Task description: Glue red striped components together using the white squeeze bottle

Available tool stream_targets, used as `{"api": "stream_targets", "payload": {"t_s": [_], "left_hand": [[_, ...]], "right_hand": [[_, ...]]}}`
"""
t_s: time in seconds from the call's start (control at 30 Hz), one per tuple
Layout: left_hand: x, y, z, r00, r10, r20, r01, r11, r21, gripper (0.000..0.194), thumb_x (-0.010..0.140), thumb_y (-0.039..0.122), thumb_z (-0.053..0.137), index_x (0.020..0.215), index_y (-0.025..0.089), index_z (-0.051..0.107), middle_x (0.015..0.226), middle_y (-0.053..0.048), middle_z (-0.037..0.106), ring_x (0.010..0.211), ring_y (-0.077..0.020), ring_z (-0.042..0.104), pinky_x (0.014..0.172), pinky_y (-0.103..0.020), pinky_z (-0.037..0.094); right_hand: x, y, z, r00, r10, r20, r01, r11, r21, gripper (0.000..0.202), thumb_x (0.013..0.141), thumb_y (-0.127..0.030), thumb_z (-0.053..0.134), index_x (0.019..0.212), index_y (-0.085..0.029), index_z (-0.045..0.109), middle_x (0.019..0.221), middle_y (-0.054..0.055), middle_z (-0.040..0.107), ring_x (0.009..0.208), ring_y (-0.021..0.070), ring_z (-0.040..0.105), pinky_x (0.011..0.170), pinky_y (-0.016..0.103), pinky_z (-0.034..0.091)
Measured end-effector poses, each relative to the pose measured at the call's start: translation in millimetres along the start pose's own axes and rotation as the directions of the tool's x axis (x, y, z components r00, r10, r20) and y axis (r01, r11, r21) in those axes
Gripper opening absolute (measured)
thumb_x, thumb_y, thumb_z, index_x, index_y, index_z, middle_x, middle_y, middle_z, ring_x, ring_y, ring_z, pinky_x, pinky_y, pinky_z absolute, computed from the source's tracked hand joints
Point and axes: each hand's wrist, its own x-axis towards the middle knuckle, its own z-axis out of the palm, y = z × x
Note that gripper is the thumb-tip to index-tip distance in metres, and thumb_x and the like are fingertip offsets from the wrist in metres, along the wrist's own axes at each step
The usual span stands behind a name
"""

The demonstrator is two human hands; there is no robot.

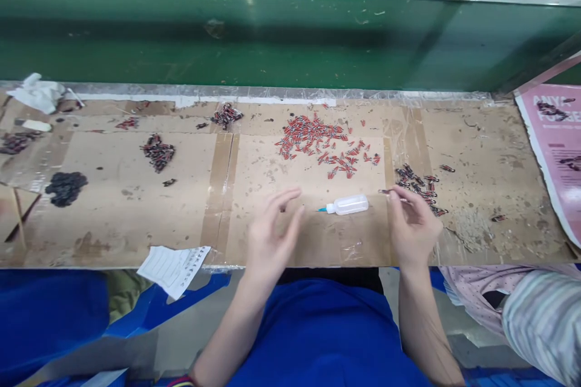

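- While the left hand [271, 236] hovers above the tabletop [136, 217], its grip is open and holds nothing.
- At the same depth, the right hand [411, 227] pinches one small red-and-dark part [385, 191] between its fingertips.
- Between both hands a small plastic bottle [347, 205] lies on its side, blue tip to the left.
- Just beyond the right hand is a dark pile of parts [420, 186].
- Farther back a red heap of parts [318, 142] is spread.

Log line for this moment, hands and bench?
left hand: open, empty | right hand: pinching small part | glue bottle: lying between hands | red parts pile: beyond bottle
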Motion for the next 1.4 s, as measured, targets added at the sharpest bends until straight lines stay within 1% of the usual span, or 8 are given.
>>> {"api": "stream_targets", "payload": {"t_s": [0.13, 0.27, 0.4, 0.67, 0.8, 0.93, 1.13, 1.4], "left_hand": [[9.2, -40.4, -34.3, 0.987, -0.021, -0.162, 0.061, 0.969, 0.241, 0.02, 0.087, 0.027, 0.055, 0.099, 0.022, 0.07, 0.103, -0.008, 0.073, 0.099, -0.0233, 0.065, 0.081, -0.039, 0.052], [11.2, -65.4, -55.1, 0.972, -0.076, -0.221, 0.145, 0.937, 0.317, 0.019, 0.084, 0.034, 0.059, 0.093, 0.022, 0.071, 0.098, -0.008, 0.073, 0.096, -0.0247, 0.065, 0.083, -0.04, 0.05], [9.9, -57.6, -43.1, 0.989, -0.127, -0.073, 0.143, 0.94, 0.309, 0.024, 0.083, 0.044, 0.063, 0.085, 0.021, 0.07, 0.086, -0.006, 0.073, 0.083, -0.023, 0.066, 0.077, -0.037, 0.05], [13.5, -44.6, -8.0, 0.966, -0.206, 0.154, 0.135, 0.915, 0.381, 0.016, 0.087, 0.029, 0.058, 0.094, 0.021, 0.071, 0.093, -0.007, 0.072, 0.079, -0.022, 0.068, 0.072, -0.034, 0.052], [8.4, -44.9, -3.7, 0.972, -0.082, 0.22, 0.073, 0.996, 0.045, 0.025, 0.091, 0.024, 0.049, 0.096, 0.022, 0.073, 0.089, -0.005, 0.072, 0.076, -0.0169, 0.068, 0.072, -0.03, 0.055], [-4.8, -44.5, 9.0, 0.978, -0.059, 0.202, 0.075, 0.994, -0.076, 0.021, 0.091, 0.026, 0.053, 0.091, 0.022, 0.074, 0.09, -0.005, 0.074, 0.079, -0.017, 0.068, 0.073, -0.031, 0.056], [-17.9, -52.9, 14.9, 0.99, 0.135, 0.034, -0.139, 0.973, 0.185, 0.014, 0.088, 0.027, 0.062, 0.086, 0.025, 0.076, 0.081, -0.004, 0.073, 0.081, -0.02, 0.059, 0.077, -0.035, 0.053], [-17.8, -52.1, 9.7, 0.992, 0.099, 0.076, -0.111, 0.977, 0.18, 0.013, 0.086, 0.025, 0.066, 0.096, 0.024, 0.074, 0.088, -0.003, 0.075, 0.091, -0.0197, 0.065, 0.081, -0.034, 0.057]], "right_hand": [[16.2, 13.5, -11.2, 0.982, -0.186, -0.025, 0.174, 0.953, -0.249, 0.022, 0.088, -0.034, 0.061, 0.102, -0.021, 0.071, 0.11, 0.012, 0.071, 0.105, 0.0273, 0.064, 0.095, 0.052, 0.049], [14.9, 12.2, -4.9, 0.866, -0.358, 0.348, 0.446, 0.869, -0.215, 0.034, 0.086, -0.038, 0.066, 0.117, -0.025, 0.066, 0.116, 0.011, 0.068, 0.113, 0.0287, 0.057, 0.099, 0.053, 0.045], [11.4, 12.3, 9.4, 0.731, -0.356, 0.581, 0.494, 0.865, -0.091, 0.036, 0.087, -0.04, 0.065, 0.119, -0.024, 0.063, 0.115, 0.011, 0.067, 0.114, 0.0297, 0.054, 0.099, 0.052, 0.046], [4.0, 8.3, 8.3, 0.874, -0.089, 0.478, 0.021, 0.989, 0.145, 0.034, 0.073, -0.046, 0.078, 0.096, -0.024, 0.067, 0.091, 0.006, 0.072, 0.08, 0.0236, 0.067, 0.071, 0.037, 0.055], [-5.4, 2.7, 17.5, 0.918, 0.13, 0.376, -0.309, 0.829, 0.466, 0.036, 0.064, -0.051, 0.081, 0.083, -0.023, 0.067, 0.075, 0.001, 0.069, 0.061, 0.0172, 0.062, 0.055, 0.028, 0.049], [-12.9, -8.0, 37.2, 0.865, 0.317, 0.388, -0.498, 0.635, 0.591, 0.038, 0.063, -0.051, 0.077, 0.082, -0.022, 0.063, 0.07, -0.001, 0.064, 0.056, 0.0139, 0.057, 0.048, 0.024, 0.043], [-24.7, -19.3, 56.8, 0.859, 0.34, 0.383, -0.499, 0.725, 0.476, 0.034, 0.068, -0.049, 0.072, 0.079, -0.02, 0.058, 0.065, -0.002, 0.06, 0.054, 0.0123, 0.052, 0.05, 0.024, 0.043], [-34.0, -20.9, 63.0, 0.901, 0.257, 0.35, -0.384, 0.847, 0.367, 0.026, 0.074, -0.043, 0.069, 0.074, -0.021, 0.056, 0.063, -0.002, 0.062, 0.056, 0.0136, 0.055, 0.053, 0.025, 0.045]]}}
